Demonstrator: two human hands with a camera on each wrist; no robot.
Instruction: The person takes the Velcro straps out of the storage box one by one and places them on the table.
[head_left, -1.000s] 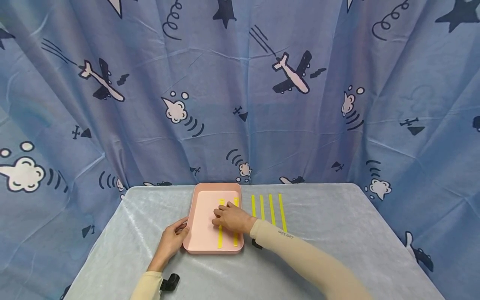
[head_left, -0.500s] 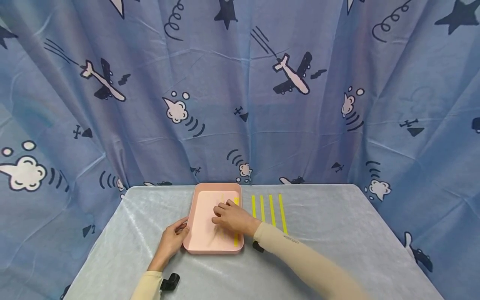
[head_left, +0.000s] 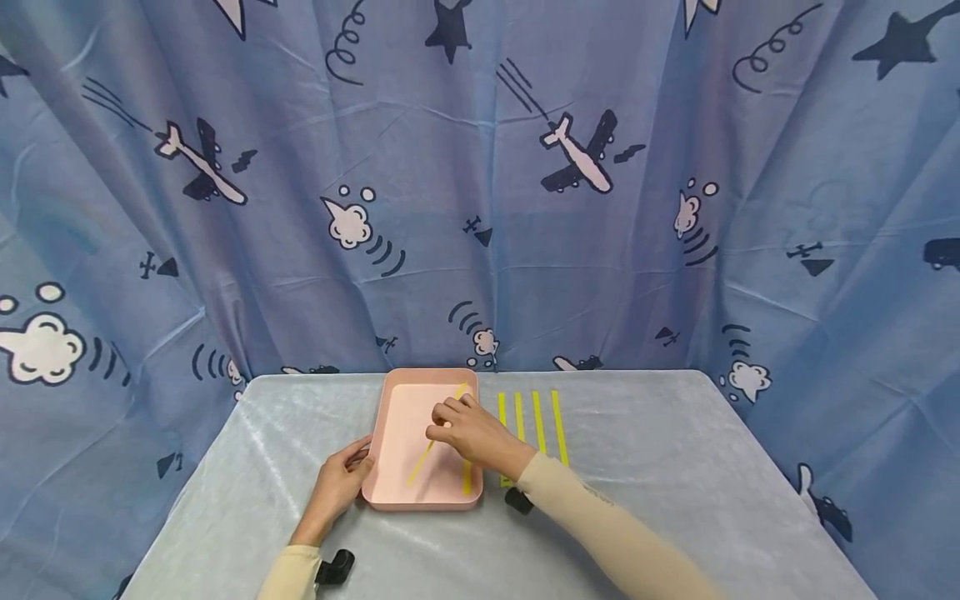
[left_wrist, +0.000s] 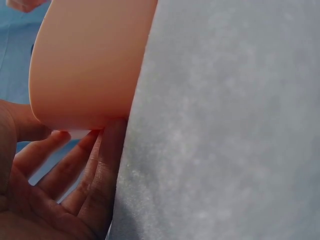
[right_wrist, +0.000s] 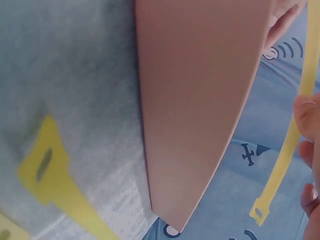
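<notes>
Apparently midway: the right hand [head_left: 480,435] is pinching a yellow strip [head_left: 421,463] over the pink tray [head_left: 420,506], the left hand [head_left: 341,479] is gripping its side; another strip [head_left: 467,478] is lying inside (four strips [head_left: 538,421] on the bench [head_left: 637,467]).

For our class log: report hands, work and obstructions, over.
Right hand pinches long yellow slotted strap above pink rectangular tray. Left hand touches tray's side. No obstruction visible.

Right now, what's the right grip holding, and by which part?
The right grip pinches a yellow slotted strap near its middle, away from both ends.
</notes>
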